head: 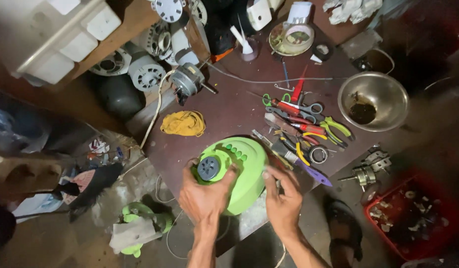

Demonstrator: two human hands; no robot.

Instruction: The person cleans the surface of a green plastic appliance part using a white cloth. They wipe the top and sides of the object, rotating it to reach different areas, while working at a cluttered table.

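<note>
- Two hands steady the green fan base (244, 171) at the surface's (229, 106) near edge.
- Left hand (204, 196) grips its dial end; right hand (281, 201) clasps its side.

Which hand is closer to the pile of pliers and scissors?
The right hand. It sits on the green fan base just below the tool pile. The left hand grips the base's dial side, farther away.
</note>
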